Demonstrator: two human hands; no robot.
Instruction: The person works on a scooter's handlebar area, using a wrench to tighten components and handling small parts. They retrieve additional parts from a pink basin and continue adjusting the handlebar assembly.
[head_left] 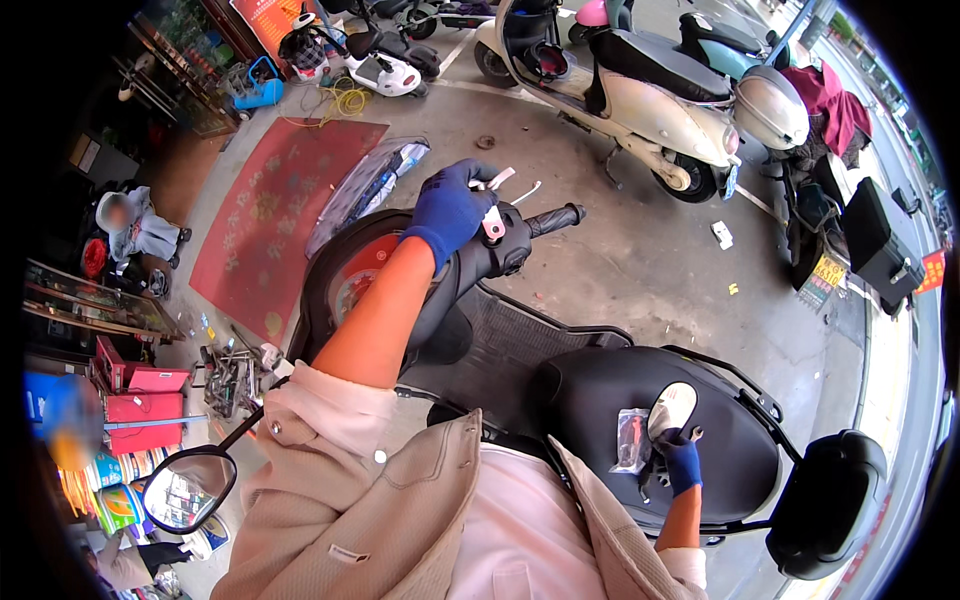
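My left hand (447,208), in a blue glove, is at the scooter's handlebar (555,219), its fingers curled round a pale pink-and-white part (493,224) whose kind I cannot make out. A thin white lever (527,193) sticks out beside it. My right hand (683,463), also gloved in blue, is low over the black seat (590,390), closed on a wrench whose open jaw (697,434) shows above the fingers. Touching or close to that hand is an oval mirror (672,407) with dark parts below it. A clear plastic packet (631,440) lies alongside on the seat.
The scooter's footboard (490,345) lies between handlebar and seat, with a black rear box (832,505) behind. A cream scooter (640,100) is parked ahead. A red mat (275,215) covers ground at left, near a seated person (140,225). A mirror (190,488) juts out lower left.
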